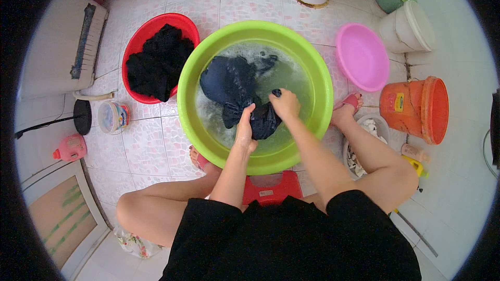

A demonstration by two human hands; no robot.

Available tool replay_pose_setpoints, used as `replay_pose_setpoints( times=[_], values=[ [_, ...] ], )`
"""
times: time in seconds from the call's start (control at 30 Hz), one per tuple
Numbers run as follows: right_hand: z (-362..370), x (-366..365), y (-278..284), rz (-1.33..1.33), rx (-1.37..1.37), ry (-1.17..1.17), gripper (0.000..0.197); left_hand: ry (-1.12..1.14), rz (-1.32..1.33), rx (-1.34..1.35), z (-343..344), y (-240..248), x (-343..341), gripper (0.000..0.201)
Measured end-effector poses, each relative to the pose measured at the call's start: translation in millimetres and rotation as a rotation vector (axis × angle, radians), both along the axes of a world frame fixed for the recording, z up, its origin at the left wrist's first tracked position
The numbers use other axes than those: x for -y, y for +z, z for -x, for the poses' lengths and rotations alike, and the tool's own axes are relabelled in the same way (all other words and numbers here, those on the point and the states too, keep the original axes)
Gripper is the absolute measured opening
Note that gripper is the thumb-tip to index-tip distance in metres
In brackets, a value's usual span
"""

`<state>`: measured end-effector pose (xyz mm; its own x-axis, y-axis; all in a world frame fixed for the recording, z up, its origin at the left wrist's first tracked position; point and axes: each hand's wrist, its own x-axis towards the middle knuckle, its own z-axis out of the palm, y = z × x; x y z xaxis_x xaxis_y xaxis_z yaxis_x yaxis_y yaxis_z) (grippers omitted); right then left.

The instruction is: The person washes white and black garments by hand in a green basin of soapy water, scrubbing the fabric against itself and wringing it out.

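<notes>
Black shirt (291, 239): filled the near foreground, both bare forearms reaching from its sleeves over the basin.
Green basin (321, 86): stood on the tiled floor (143, 143) in front of the person's bent legs and held cloudy, sudsy water (291, 70).
Dark blue cloth (226, 80): lay in that basin, partly under the water; its left portion bulged up as a rounded bundle, and a gathered portion ran to the hands.
Left hand (245, 131): stood edge-on against the gathered cloth, thumb uppermost; its fingers were mostly hidden, so how tightly it closed could not be told.
Right hand (286, 105): was curled into a fist around another part of the cloth, a dark end poking out.
Step in hand: seemed to be washing by hand, the cloth rubbed or squeezed between both hands; which of the two was unclear.
Next move: appeared to call for a firm right-hand hold while the left worked the bunched fabric, low over the water to keep splashes inside the rim.
Red basin (125, 80): stood just beside the green one, at its left, heaped with black cloth (161, 60).
Pink basin (363, 57): rested at the right, near an orange bucket (411, 109).
</notes>
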<state>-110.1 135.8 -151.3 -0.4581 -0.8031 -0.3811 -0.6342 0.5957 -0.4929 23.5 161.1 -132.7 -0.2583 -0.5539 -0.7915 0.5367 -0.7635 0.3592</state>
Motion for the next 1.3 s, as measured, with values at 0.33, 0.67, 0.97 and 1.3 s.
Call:
replay_pose_setpoints(
  times=[0.33,0.67,0.97,1.3],
  values=[
    [-5.4,-56.8,-32.0,-0.129,-0.132,0.33,0.052,-0.018,0.062,0.754,-28.5,-58.1,-10.2,0.054],
    [14.9,-36.0,-74.9,-0.067,0.359,-0.216,0.039,0.102,-0.387,0.719,-4.0,-59.0,-2.3,0.047],
    [-55.4,-81.7,43.3,0.507,0.371,0.348,0.021,0.058,-0.043,-0.282,-2.6,-40.7,-4.4,0.042],
    [-3.9,3.7,36.4,0.062,0.001,0.032,0.025,0.103,-0.121,-0.311,28.5,-5.5,-4.4,0.031]
  ],
)
